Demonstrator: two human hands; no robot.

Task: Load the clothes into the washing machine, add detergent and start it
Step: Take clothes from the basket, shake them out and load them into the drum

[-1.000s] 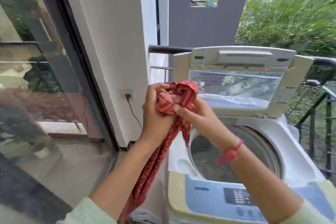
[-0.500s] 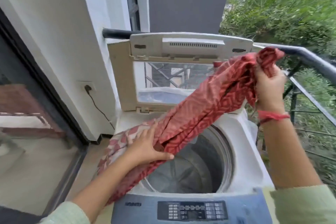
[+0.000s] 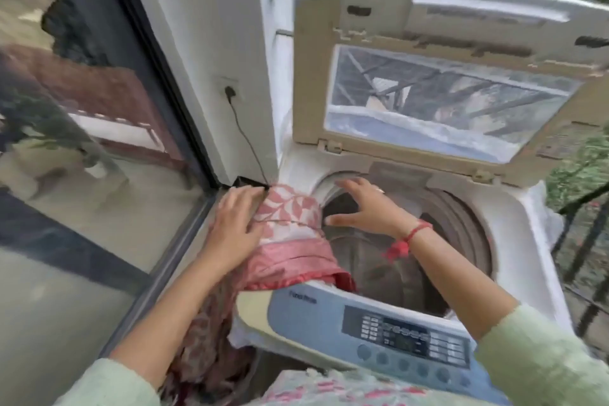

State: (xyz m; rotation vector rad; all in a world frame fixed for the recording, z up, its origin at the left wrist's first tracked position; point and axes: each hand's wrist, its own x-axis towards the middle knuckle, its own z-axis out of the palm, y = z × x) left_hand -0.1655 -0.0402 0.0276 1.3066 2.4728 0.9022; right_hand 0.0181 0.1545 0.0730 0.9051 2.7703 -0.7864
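Note:
A top-loading washing machine [image 3: 514, 241] stands in front of me with its lid [image 3: 445, 76] raised and its drum [image 3: 395, 267] open. A red and white patterned cloth [image 3: 290, 234] is draped over the machine's left rim, part inside the drum, part hanging down the outside. My left hand [image 3: 234, 224] rests on the cloth's left side with fingers spread. My right hand [image 3: 369, 208] hovers over the drum's left edge beside the cloth, fingers spread and holding nothing. The control panel [image 3: 405, 336] lies along the near edge.
More patterned clothing [image 3: 204, 356] hangs or piles low at the machine's left. A glass sliding door [image 3: 82, 158] fills the left. A wall socket with a black cord [image 3: 230, 92] sits on the white wall. A dark metal railing [image 3: 580, 224] borders the right.
The red cloth held stretched between both hands has been lowered onto the machine's left rim. My right hand has let go and dropped to the drum; my left hand has moved onto the draped cloth.

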